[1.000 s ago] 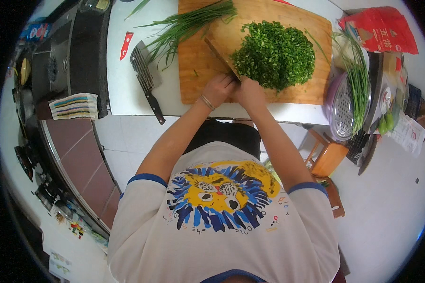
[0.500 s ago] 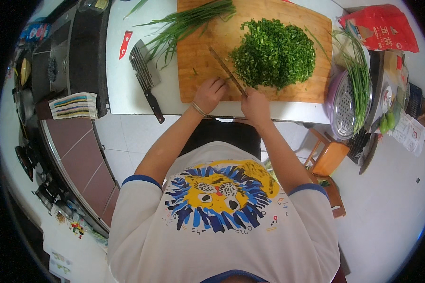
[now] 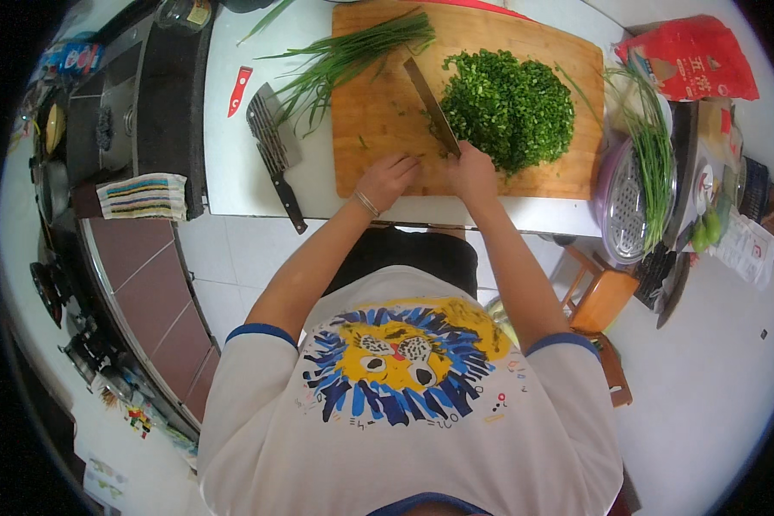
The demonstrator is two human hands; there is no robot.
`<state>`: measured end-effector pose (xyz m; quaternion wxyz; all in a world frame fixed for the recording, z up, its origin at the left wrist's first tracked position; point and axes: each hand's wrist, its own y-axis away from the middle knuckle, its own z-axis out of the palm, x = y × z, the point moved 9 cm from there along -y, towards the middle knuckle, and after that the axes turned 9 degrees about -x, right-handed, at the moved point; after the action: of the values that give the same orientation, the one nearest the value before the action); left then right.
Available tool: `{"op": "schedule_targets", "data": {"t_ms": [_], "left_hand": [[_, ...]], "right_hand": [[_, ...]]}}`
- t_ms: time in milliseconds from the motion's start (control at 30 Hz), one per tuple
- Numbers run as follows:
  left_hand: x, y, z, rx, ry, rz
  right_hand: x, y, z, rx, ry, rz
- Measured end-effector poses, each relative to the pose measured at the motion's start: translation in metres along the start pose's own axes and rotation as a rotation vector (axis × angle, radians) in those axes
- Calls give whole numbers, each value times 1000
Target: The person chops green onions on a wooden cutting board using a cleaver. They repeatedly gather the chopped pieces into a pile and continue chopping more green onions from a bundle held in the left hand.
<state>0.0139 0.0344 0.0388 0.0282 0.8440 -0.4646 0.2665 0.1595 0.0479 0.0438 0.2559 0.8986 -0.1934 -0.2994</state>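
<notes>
My right hand is wrapped round the handle of a kitchen knife, whose blade points up and left, beside the chopped greens. To its left, my left hand rests at the near edge of the wooden cutting board. Its fingers are slightly bent and a little apart, and nothing shows in them. A mound of finely chopped green chives covers the board's right half. A bunch of long uncut chives lies across the board's far left corner, with leaves hanging over onto the white counter.
Left of the board lie a black-handled knife with a slotted blade and a narrow red item. A purple-rimmed colander with long chives stands at the right, near a red bag. An orange wooden chair is below.
The knife in my right hand has lifted and moved farther over the board beside the chopped chives. My left hand has drawn apart from it. The whole view has shifted slightly.
</notes>
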Motion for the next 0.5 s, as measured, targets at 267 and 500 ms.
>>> {"op": "schedule_targets", "data": {"t_ms": [267, 500], "left_hand": [[2, -23, 13, -13, 26, 69], [6, -19, 0, -3, 7, 45]], "right_hand": [[11, 28, 7, -81, 109, 19], [11, 26, 24, -153, 160, 85]]}}
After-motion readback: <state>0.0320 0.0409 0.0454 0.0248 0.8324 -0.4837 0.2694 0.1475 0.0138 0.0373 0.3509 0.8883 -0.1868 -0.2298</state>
